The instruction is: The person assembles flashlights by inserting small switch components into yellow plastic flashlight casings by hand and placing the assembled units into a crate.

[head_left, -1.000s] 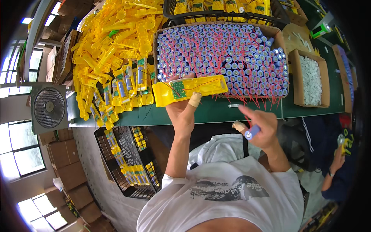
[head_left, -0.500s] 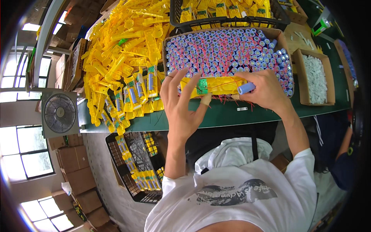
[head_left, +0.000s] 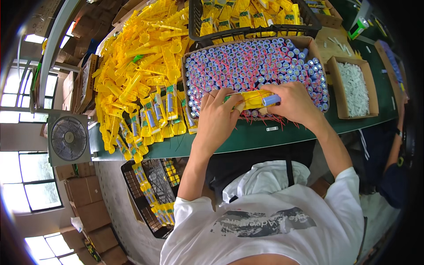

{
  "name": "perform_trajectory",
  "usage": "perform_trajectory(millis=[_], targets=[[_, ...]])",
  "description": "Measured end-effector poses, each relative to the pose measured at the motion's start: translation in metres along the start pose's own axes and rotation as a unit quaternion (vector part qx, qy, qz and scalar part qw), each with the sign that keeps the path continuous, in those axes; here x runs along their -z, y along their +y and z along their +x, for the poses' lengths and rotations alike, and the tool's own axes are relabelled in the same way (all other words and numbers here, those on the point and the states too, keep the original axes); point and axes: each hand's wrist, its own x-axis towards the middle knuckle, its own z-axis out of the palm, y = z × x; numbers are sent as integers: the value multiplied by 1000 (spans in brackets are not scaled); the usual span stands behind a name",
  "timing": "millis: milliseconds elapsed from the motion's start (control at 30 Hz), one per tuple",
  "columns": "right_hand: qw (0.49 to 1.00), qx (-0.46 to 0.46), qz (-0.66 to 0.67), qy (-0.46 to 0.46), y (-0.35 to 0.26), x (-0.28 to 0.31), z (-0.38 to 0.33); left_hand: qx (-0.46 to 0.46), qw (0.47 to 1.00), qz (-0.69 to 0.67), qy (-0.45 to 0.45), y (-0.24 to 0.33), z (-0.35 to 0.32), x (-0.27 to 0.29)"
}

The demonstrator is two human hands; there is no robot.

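Observation:
Over the front of a carton point(head_left: 318, 52) packed with blue cylindrical battery cells and red wires, both hands hold a yellow plastic housing point(head_left: 252, 100). My left hand point(head_left: 217, 118) is closed round its left end, hiding most of the green circuit board there. At the right end my right hand point(head_left: 295, 104) grips the housing together with one blue battery cell point(head_left: 270, 100). The cell lies along the housing, its far end hidden by my fingers. Thin wires run across the housing.
Left of the carton is a heap of yellow housings point(head_left: 148, 57), several fitted with cells. Behind stands a black crate point(head_left: 247, 32) of housings. A carton of white pieces point(head_left: 374, 90) is at right. Below the green table point(head_left: 176, 148) sits another black crate point(head_left: 134, 190); a person is at far right.
My left hand has gone from spread fingers to closed round the housing's left end, covering the circuit board. My right hand has shifted slightly left with the cell and housing.

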Motion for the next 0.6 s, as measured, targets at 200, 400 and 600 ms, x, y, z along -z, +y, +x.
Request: perform_trajectory(millis=[200,400,600], targets=[[1000,1,16,4,-4,-2,2,-5,997,13,-76,1,8,11],[1000,-19,13,-6,-1,-1,-3,-20,988,-154,-14,-13,10,5],[997,-10,80,-6,-10,15,-1,14,983,-176,40,-13,0,-6]])
